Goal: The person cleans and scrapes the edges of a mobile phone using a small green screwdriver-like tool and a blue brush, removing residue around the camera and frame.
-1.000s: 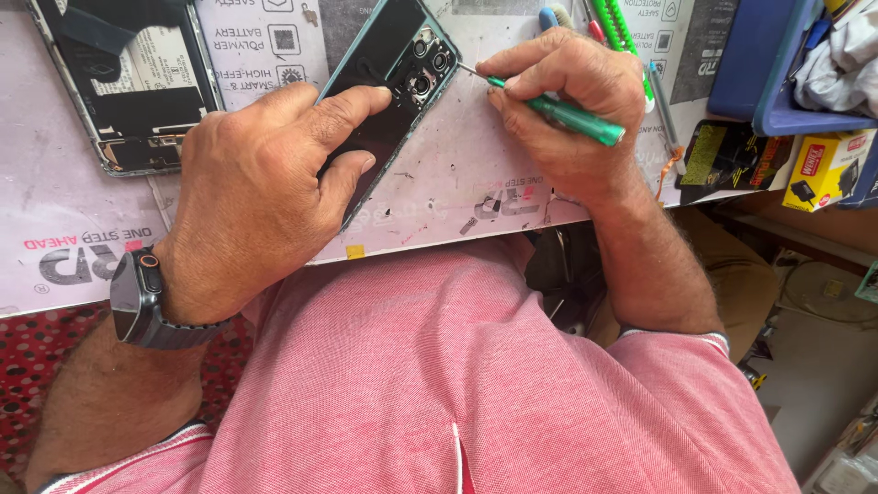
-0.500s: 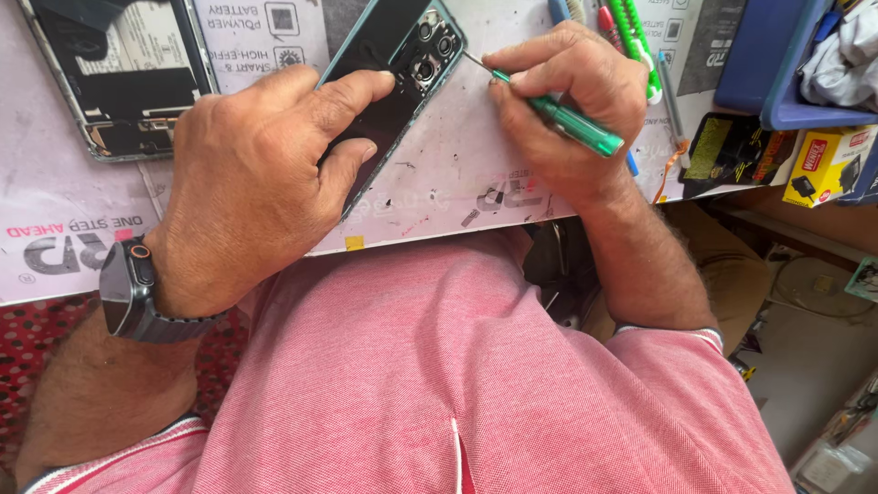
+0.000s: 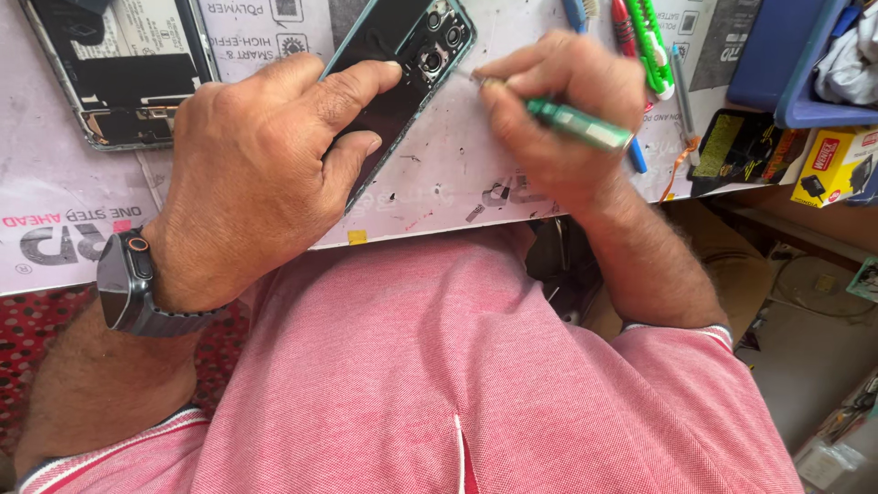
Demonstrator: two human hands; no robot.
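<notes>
Black and bare-boarded, an opened phone body with exposed innards (image 3: 123, 78) lies at the far left of the pale printed work mat (image 3: 55, 174), at about ten o'clock from the left hand (image 3: 247, 174). That hand, with a dark smartwatch (image 3: 128, 284) on its wrist, presses down on the dark teal-edged phone back shell (image 3: 402, 55): the forefinger lies flat across the glossy panel, and the thumb is hooked against its near edge, so the fingers are clamped on the shell. The shell's long axis runs from about seven o'clock under the palm up to one o'clock, where its cluster of round camera rings shows.

Just to the right, the right hand (image 3: 558, 119) has its fingers pinched together around a slim green-handled metal screwdriver (image 3: 576, 123). The tip points to about ten o'clock, toward the camera corner, very close to it; whether it touches I cannot tell. The right hand is the nearer one to that corner.

Further right lie a green-and-white utility knife (image 3: 651, 46), a blue plastic tray (image 3: 796, 64) and a small yellow cardboard box (image 3: 837, 165).
</notes>
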